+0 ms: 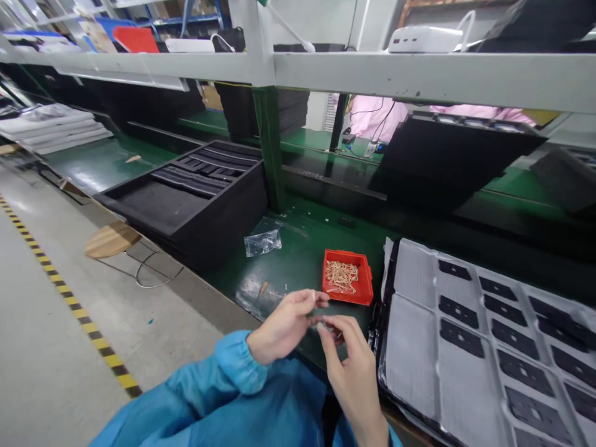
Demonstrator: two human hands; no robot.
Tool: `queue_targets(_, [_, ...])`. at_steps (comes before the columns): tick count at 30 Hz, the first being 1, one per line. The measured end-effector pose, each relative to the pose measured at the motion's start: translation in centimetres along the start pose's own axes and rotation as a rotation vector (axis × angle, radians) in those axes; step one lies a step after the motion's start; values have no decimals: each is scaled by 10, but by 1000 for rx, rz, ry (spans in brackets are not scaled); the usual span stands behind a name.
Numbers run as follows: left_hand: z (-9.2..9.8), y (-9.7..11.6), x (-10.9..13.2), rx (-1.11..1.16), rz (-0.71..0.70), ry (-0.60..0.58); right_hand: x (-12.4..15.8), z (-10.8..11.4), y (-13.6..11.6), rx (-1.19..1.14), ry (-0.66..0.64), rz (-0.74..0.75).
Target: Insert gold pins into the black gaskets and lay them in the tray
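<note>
Long green bench (pixel 302 248) runs across the view, seen from above. At right, touching its near edge, a spread of white sheets (pixel 414 347) w/ rows of black pads. At left, a stack of black foam trays (pixel 186 205). A wooden stool (pixel 112 239) stands on the floor, left. Mid-bench, just beside the sheets, a red bin (pixel 348 299) holds tan rubber bands (pixel 341 276). Clear plastic bag (pixel 263 242) lies left of it. Near edge, just in front of the bin: left hand (pixel 286 326), blue sleeve, grip pinched tight, thumb to forefinger; contents too small to tell. Right hand (pixel 354 366), grip curled closed on a small tan item (pixel 334 330) held above the bench edge, fingertips nearly touching the left's.
</note>
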State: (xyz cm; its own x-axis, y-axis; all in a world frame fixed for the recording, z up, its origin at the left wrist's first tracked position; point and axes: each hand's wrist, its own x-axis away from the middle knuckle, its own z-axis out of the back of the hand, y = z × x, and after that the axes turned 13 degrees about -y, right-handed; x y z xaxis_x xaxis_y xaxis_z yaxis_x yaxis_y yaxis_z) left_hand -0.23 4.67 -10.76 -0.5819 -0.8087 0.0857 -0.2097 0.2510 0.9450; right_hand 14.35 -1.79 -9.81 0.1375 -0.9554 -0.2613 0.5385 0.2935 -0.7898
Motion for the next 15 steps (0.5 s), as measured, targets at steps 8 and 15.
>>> queue_targets(8, [-38,15,14,806,93,133,4,3,-4,196,7,155])
queue_targets(15, [-42,12,15,686,77,193,5,2,-2,154,-14,164])
